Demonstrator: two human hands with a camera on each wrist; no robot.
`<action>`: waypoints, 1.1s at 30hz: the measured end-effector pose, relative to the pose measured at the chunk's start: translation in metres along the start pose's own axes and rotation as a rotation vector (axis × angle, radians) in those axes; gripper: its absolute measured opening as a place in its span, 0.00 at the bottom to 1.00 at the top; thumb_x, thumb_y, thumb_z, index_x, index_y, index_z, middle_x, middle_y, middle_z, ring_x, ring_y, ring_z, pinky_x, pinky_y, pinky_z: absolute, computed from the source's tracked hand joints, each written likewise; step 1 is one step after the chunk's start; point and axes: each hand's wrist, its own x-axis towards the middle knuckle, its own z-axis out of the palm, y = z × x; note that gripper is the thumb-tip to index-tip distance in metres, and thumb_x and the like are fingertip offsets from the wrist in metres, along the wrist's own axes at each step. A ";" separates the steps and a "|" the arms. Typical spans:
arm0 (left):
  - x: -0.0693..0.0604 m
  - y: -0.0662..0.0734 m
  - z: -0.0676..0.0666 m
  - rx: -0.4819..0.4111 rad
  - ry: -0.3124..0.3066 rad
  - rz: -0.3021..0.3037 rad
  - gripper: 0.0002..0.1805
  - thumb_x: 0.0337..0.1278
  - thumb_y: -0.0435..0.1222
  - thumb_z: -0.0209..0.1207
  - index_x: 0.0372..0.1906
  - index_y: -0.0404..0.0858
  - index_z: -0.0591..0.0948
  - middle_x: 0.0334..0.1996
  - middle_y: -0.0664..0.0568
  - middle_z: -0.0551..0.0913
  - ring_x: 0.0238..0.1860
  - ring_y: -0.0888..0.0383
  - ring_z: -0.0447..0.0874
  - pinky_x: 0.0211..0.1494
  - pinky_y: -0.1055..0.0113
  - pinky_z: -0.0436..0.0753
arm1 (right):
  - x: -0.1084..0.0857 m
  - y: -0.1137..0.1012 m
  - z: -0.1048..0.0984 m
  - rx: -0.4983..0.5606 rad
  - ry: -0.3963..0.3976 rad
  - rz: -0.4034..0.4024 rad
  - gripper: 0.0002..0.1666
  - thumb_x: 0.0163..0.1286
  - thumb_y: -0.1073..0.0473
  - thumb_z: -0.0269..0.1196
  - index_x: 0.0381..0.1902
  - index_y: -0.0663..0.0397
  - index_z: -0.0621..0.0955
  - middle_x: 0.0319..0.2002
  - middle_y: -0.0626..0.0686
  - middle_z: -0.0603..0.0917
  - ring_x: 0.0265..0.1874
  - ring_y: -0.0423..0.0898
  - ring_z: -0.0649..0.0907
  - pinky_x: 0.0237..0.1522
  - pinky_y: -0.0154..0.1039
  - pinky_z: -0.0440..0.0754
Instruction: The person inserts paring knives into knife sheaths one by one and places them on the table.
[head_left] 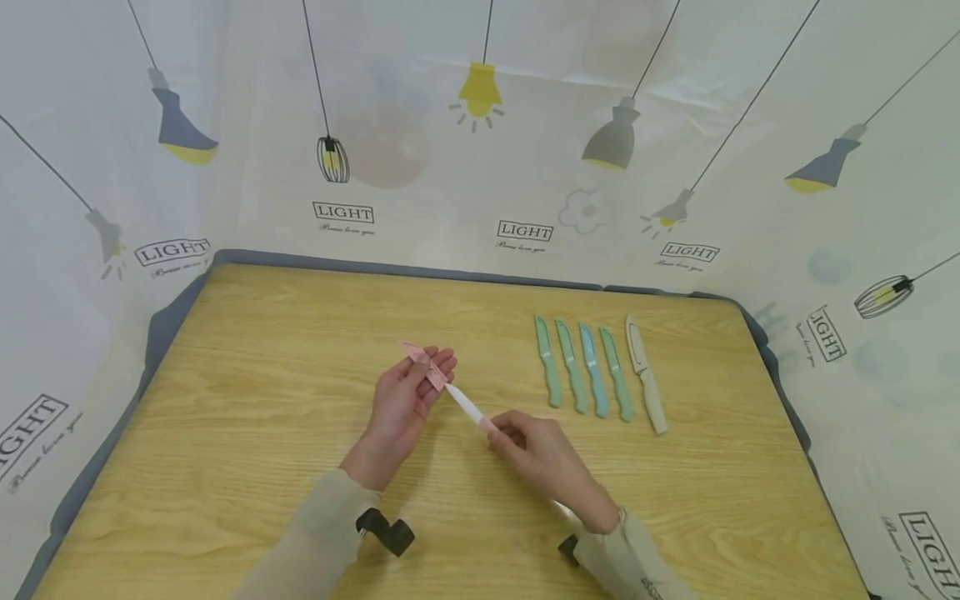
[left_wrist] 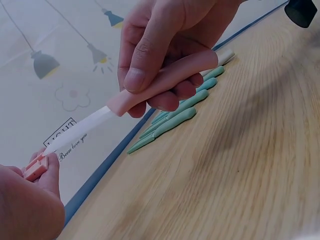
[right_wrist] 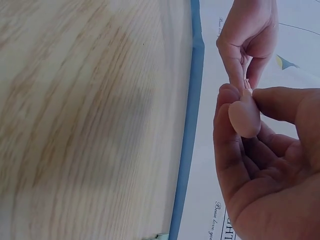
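My right hand (head_left: 543,458) grips a small knife by its pink handle (left_wrist: 165,82). The knife's white blade (head_left: 465,403) points up and left toward my other hand. There my left hand (head_left: 401,408), palm up, pinches a pink blade cover (head_left: 427,367) between thumb and fingers. In the left wrist view the blade tip is at the near end of the cover (left_wrist: 36,167); whether it is inside cannot be told. The right wrist view shows the handle's rounded butt (right_wrist: 245,119) end-on, hiding most of the blade.
To the right on the wooden table (head_left: 262,433) several knives lie side by side: green ones (head_left: 547,360), a blue one (head_left: 593,369) and a larger cream-white one (head_left: 647,373). Cloth walls (head_left: 435,217) printed with lamps surround the table's back and sides.
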 end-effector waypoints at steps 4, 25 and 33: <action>-0.001 0.000 0.002 0.009 -0.032 0.002 0.24 0.84 0.33 0.45 0.72 0.22 0.63 0.66 0.32 0.77 0.59 0.53 0.86 0.65 0.61 0.82 | 0.000 0.000 0.000 0.015 -0.005 -0.009 0.09 0.77 0.61 0.63 0.48 0.59 0.86 0.32 0.46 0.88 0.27 0.36 0.81 0.25 0.32 0.82; -0.005 -0.007 0.008 0.059 -0.077 0.020 0.17 0.83 0.32 0.47 0.65 0.26 0.72 0.63 0.35 0.80 0.60 0.51 0.85 0.63 0.62 0.83 | 0.000 -0.004 0.003 0.080 0.000 0.005 0.11 0.78 0.60 0.62 0.47 0.63 0.86 0.31 0.53 0.88 0.28 0.49 0.86 0.24 0.33 0.83; -0.006 -0.012 0.009 0.078 -0.118 0.018 0.18 0.84 0.31 0.44 0.67 0.24 0.70 0.66 0.32 0.76 0.62 0.50 0.83 0.65 0.61 0.82 | 0.003 -0.007 0.005 0.073 0.006 0.024 0.14 0.79 0.56 0.61 0.46 0.62 0.87 0.28 0.52 0.87 0.25 0.43 0.83 0.21 0.32 0.81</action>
